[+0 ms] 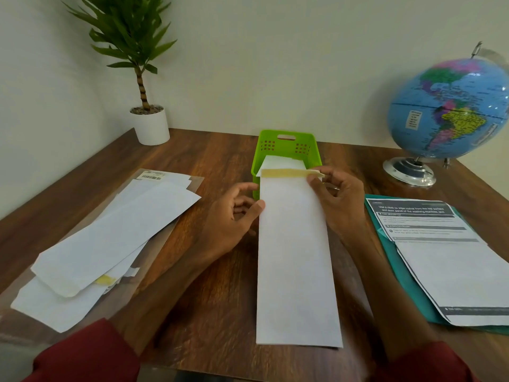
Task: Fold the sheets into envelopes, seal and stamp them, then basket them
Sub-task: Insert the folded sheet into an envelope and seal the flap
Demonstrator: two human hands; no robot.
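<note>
one long white envelope (297, 260) lies lengthwise on the wooden desk (220, 166), its far end reaching the near wall of the one green basket (286, 146), which serves as the landmark. two hands work on it. left hand (234, 213), just in front of the basket and to its left, has its thumb pressed on the envelope's left edge with the other fingers loosely curled beneath or beside the paper; whether they grip it i cannot tell for certain, though thumb and fingers seem to pinch the edge. right hand (338, 197), in front of the basket's right corner, pinches the end of one yellowish adhesive strip (286, 173) that runs across the envelope's flap, just at the basket's near rim. inside the basket rests at least one white folded piece (281, 161); the exact count is hidden. well left of the basket sits one loose pile of white envelopes (110, 238), several overlapping, too stacked to count, on a clear plastic sleeve. right of the basket lies one teal folder (399, 271) carrying printed sheets (440, 257), at least two overlapping. far left behind the basket stands one potted plant (146, 106); far right, one globe (451, 111). two red sleeves (82, 357) show at the near edge.
</note>
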